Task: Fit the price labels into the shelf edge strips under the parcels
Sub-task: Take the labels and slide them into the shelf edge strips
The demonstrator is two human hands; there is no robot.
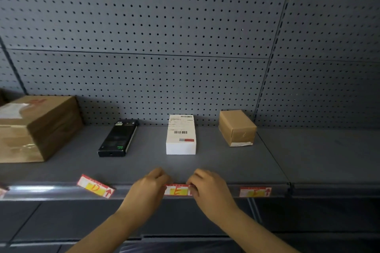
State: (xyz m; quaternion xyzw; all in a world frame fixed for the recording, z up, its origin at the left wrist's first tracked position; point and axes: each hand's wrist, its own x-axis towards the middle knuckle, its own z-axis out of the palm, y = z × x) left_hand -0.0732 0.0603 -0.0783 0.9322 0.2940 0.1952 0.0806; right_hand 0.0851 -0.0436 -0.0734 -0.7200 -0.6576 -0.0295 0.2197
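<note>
Red-edged label E (pixel 178 190) is pinched at both ends by closed hands, left (pixel 149 188) and right (pixel 207 188), kept level with the strip (pixel 218 190) at lower centre.

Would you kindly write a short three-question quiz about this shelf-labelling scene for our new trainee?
1. True or false: the label marked D sits level in the shelf edge strip.
2. Which parcel stands behind the label marked E? A) black box B) white box C) small brown box
3. Which hands pinch the E label?

Key: 1 false, it is tilted; 2 B; 3 both, the left hand and the right hand.
</note>
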